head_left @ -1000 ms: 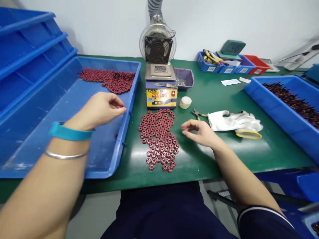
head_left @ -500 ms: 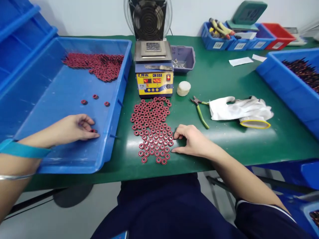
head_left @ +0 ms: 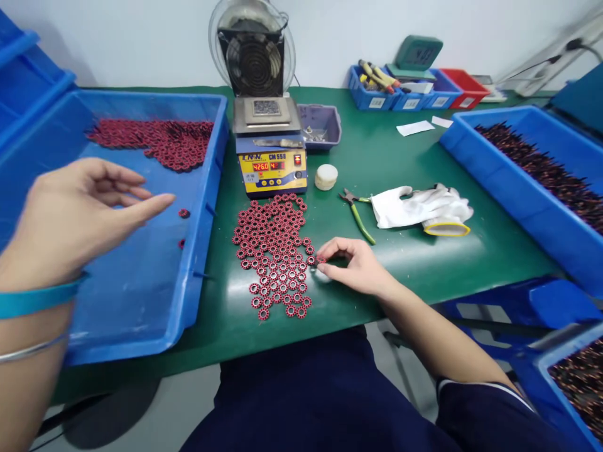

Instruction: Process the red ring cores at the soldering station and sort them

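Note:
My left hand (head_left: pixel 89 216) is raised over the large blue tray (head_left: pixel 188 276), its fingers apart and nothing seen in them. Two loose red toothed rings, one (head_left: pixel 184 213) plainer than the other, lie in the tray near its right wall. At the right edge of a flat spread of red toothed rings (head_left: pixel 273 235) on the table, my right hand (head_left: pixel 351 267) pinches one red ring (head_left: pixel 322 259) between thumb and fingers. Other rings lie close to its fingertips. Behind the spread stands a yellow and blue heating unit (head_left: pixel 271 174) with lit red digits.
A heap of red rings (head_left: pixel 160 138) fills the tray's far end. To the right lie green-handled cutters (head_left: pixel 362 223), white gloves (head_left: pixel 405 207) and a round white pot (head_left: pixel 326 177). A blue bin (head_left: pixel 499 169) of dark coppery pieces stands at far right; small bins (head_left: pixel 405 100) line the back.
My left hand has lifted from the tray floor, and its fingers have spread. The right hand has closed on a ring at the spread's edge. The camera view has shifted.

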`<act>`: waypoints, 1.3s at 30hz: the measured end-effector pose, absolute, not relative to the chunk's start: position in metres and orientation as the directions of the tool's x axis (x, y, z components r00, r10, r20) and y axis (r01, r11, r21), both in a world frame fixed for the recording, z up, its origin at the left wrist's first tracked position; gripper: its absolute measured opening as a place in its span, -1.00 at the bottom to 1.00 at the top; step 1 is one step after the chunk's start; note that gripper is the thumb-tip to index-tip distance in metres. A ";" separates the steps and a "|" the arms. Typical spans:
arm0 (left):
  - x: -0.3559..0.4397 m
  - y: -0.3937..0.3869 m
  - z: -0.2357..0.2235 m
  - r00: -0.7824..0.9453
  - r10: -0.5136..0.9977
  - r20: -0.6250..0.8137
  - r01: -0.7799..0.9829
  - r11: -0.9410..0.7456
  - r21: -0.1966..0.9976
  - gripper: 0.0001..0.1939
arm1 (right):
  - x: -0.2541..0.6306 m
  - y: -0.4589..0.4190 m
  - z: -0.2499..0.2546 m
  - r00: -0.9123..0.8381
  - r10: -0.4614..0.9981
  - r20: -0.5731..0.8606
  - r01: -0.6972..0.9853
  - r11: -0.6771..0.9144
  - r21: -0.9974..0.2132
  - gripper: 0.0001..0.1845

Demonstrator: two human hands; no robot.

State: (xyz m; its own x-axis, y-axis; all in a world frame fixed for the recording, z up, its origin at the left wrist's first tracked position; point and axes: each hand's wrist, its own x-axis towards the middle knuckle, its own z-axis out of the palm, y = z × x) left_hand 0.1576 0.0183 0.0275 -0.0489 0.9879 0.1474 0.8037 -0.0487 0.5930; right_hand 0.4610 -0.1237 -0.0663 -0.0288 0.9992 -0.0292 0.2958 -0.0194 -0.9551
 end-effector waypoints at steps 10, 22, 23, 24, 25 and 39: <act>0.232 0.006 -0.014 0.532 0.846 0.035 0.227 -0.182 0.957 -0.58 | 0.446 -0.054 -0.024 -0.014 0.999 -0.045 -0.083 -0.046 -0.996 -0.72; 0.215 -0.005 -0.004 0.710 0.670 0.217 0.231 -0.512 0.827 -0.71 | 0.408 -0.052 -0.037 -0.227 0.973 0.046 -0.148 0.012 -0.989 -0.76; 0.214 -0.005 -0.002 0.700 0.681 0.213 0.233 -0.500 0.834 -0.70 | 0.410 -0.052 -0.037 -0.223 0.974 0.039 -0.147 0.006 -0.989 -0.76; 0.211 -0.004 0.000 0.683 0.700 0.209 0.235 -0.482 0.844 -0.71 | 0.412 -0.052 -0.037 -0.219 0.975 0.031 -0.149 -0.002 -0.989 -0.76; 0.208 -0.002 0.001 0.656 0.725 0.210 0.237 -0.463 0.854 -0.71 | 0.413 -0.052 -0.037 -0.215 0.976 0.022 -0.155 -0.012 -0.988 -0.75; 0.223 -0.017 0.001 0.660 0.748 0.068 0.237 -0.293 0.926 -0.71 | 0.406 -0.053 -0.041 -0.185 0.982 0.032 -0.334 -0.032 -0.942 -0.72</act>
State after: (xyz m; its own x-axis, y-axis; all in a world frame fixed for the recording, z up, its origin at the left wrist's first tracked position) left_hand 0.2230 -0.0166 0.0006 0.6602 0.7480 0.0676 0.2370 -0.2929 0.9263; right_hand 0.4062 -0.0529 -0.0411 -0.1853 0.9822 0.0319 -0.3339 -0.0323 -0.9421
